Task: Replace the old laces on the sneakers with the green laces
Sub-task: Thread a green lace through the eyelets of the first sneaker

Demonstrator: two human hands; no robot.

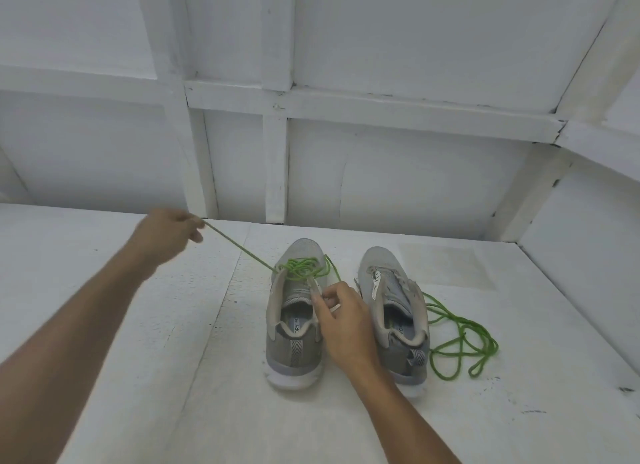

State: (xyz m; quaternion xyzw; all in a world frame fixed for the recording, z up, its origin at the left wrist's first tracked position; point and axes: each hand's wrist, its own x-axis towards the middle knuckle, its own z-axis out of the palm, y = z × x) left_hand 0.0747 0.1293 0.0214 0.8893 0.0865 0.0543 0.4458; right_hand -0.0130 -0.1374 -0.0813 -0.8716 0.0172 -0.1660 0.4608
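Two grey sneakers stand side by side, heels toward me. The left sneaker has a green lace bunched over its eyelets. My left hand pinches one end of that lace and holds it taut up and to the left. My right hand grips the right eyelet flap of the left sneaker near the tongue. The right sneaker has no lace in it. A second green lace lies in loose loops on the surface to its right.
The sneakers sit on a white painted surface. White panelled walls with wooden framing rise behind and to the right. No old laces are in view.
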